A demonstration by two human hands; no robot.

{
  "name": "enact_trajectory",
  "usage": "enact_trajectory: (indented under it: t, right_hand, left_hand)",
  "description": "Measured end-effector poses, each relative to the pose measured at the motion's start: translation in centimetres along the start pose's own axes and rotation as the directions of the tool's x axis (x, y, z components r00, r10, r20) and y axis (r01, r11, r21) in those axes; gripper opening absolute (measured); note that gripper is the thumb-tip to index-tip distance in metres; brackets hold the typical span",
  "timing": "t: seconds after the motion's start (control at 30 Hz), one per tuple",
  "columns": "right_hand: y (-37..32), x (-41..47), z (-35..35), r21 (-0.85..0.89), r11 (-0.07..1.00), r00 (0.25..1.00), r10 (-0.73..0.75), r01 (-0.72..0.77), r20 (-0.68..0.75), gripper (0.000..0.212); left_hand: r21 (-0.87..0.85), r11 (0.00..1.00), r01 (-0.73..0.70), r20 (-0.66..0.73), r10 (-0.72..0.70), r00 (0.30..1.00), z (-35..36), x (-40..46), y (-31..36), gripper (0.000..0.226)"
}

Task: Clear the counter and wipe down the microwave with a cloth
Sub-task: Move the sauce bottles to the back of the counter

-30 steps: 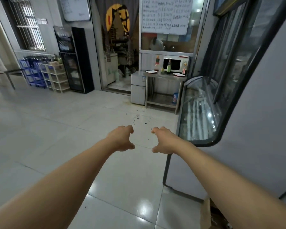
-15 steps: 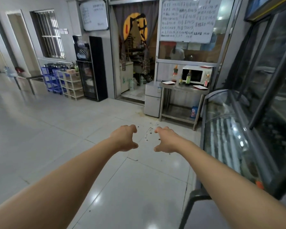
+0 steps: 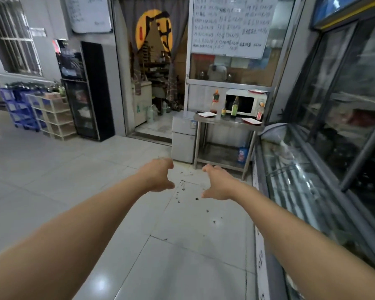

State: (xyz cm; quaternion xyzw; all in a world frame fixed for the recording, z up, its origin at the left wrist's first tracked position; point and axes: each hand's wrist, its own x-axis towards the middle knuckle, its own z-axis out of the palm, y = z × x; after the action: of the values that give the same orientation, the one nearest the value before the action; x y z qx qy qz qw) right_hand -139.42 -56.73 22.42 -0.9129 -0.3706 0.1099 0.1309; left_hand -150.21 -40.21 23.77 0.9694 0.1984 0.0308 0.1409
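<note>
Closer now: the surface (image 3: 227, 121) and microwave (image 3: 245, 102) loom larger than a moment ago, so the approach is on and nothing is cleared yet. Left hand (image 3: 158, 176) and right hand (image 3: 219, 184) are stretched ahead over the floor, fingers loosely curled, each grip holding nothing. The microwave sits at the back of the surface, door facing this way, long axis running left to right. Bottles (image 3: 234, 106) and plates (image 3: 206, 114) stand before it. No cloth visible.

Glossy pale floor tiles (image 3: 178, 267), brushed metal counter (image 3: 227, 121), smooth white microwave (image 3: 245, 102), glass display case (image 3: 294, 180)
</note>
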Motion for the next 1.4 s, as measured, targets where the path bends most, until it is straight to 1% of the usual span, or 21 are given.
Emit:
enact_trajectory:
  t: [0.2,0.4,0.57,0.63,0.73,0.93,1.0,1.13,1.3,1.4]
  right_hand:
    - [0.9,9.7,-2.5,0.006,0.998,0.998,0.065,-0.065,-0.005,0.087]
    - [3.7,20.3,-4.7,-0.002,0.997,0.996,0.082,-0.082,-0.017,0.074]
    - [8.6,30.6,-7.5,-0.038,0.996,0.995,0.084,-0.086,-0.050,0.082]
    - [10.7,34.6,-9.1,-0.037,0.995,0.995,0.096,-0.098,-0.037,0.083]
    - [13.2,40.1,-11.4,-0.042,0.994,0.995,0.096,-0.097,-0.023,0.083]
    - [16.8,50.7,-14.5,-0.052,0.995,0.996,0.080,-0.081,-0.024,0.081]
    - [18.2,54.6,-15.6,-0.057,0.993,0.995,0.102,-0.103,-0.024,0.081]
    - [20.4,61.7,-17.7,-0.053,0.985,0.986,0.163,-0.165,-0.037,0.084]
    - [22.0,69.5,-20.9,-0.023,0.974,0.970,0.222,-0.226,-0.098,0.085]
    - [23.2,73.2,-22.4,-0.023,0.963,0.954,0.262,-0.268,-0.145,0.083]
  left_hand:
    - [0.051,0.997,-0.065,0.030,0.063,0.998,-2.1,11.9,-2.8,0.058]
    - [0.089,0.988,-0.129,0.045,0.125,0.991,-1.6,23.8,-3.0,0.057]
    - [0.047,0.990,-0.134,0.020,0.134,0.991,-1.3,35.2,-1.5,0.057]
    - [0.047,0.990,-0.131,0.019,0.131,0.991,-1.5,39.6,-0.8,0.058]
    - [0.041,0.991,-0.131,0.010,0.130,0.991,-1.9,46.0,-0.1,0.059]
    - [0.028,0.992,-0.121,0.041,0.120,0.992,-2.3,58.0,0.2,0.060]
    - [0.006,0.990,-0.142,0.040,0.141,0.989,-2.3,62.3,0.0,0.058]
    - [0.015,0.978,-0.210,0.016,0.210,0.978,-2.8,71.3,-0.5,0.059]
    - [0.012,0.956,-0.294,0.025,0.294,0.955,-4.5,81.8,-0.5,0.053]
    - [-0.023,0.942,-0.336,0.002,0.336,0.942,-5.3,86.9,-0.2,0.055]
